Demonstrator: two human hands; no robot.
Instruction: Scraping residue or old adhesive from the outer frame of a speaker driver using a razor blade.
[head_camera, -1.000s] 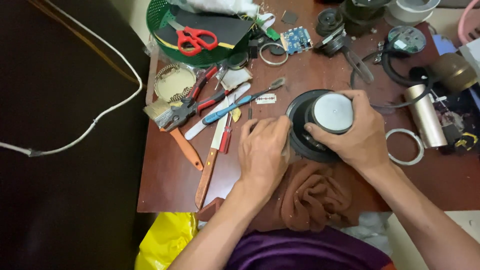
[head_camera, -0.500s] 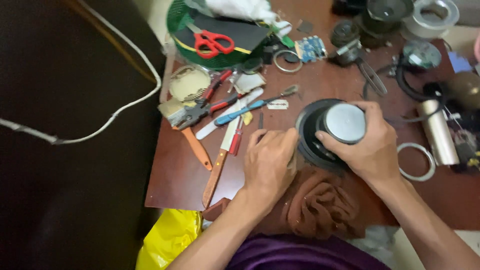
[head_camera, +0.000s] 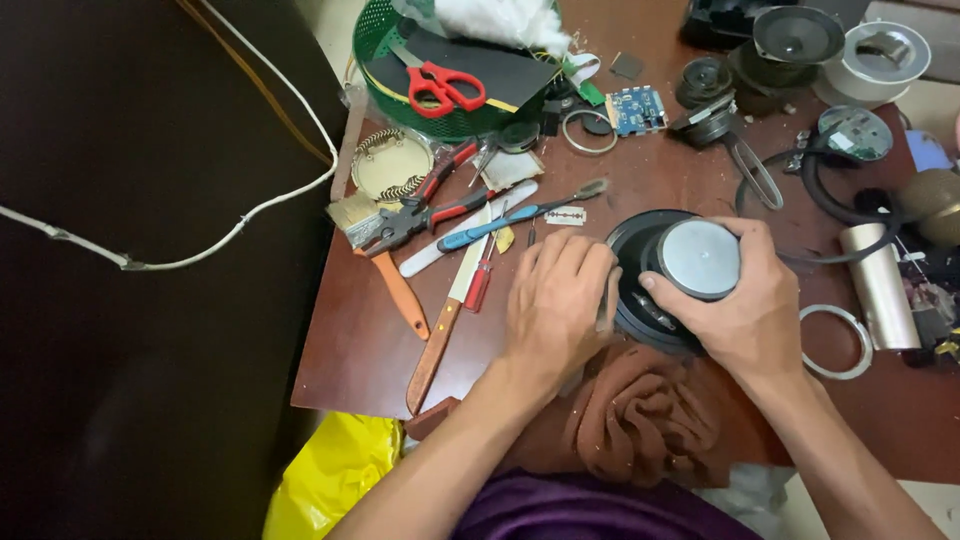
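1. Right now both hands are on a round black speaker (head_camera: 640, 300) that lies magnet side up on a brown wooden table (head_camera: 350, 350), just right of the table's middle.
2. The right hand (head_camera: 745, 310) wraps the speaker's grey magnet cap (head_camera: 700, 258) from 4 o'clock, thumb and fingers closed around its edge.
3. The left hand (head_camera: 555, 305) lies palm down at the speaker's 9 o'clock, fingers bent and its fingertips (head_camera: 598, 262) touching the black rim; whether it grips anything I cannot tell.
4. A crumpled brown cloth (head_camera: 640, 420) sits at the speaker's 6 o'clock, touching it.
5. At 9 o'clock from the left hand lies a knife (head_camera: 440, 335) with a wooden handle, and beside it a small red screwdriver (head_camera: 480, 285).
6. At 10 o'clock are pliers (head_camera: 420, 220) with red handles and a blue-handled tool (head_camera: 490, 228).
7. At 11 o'clock, well apart, a green basket (head_camera: 375, 60) holds red scissors (head_camera: 445, 88).
8. A metal ring (head_camera: 835, 342) lies at the right hand's 3 o'clock.
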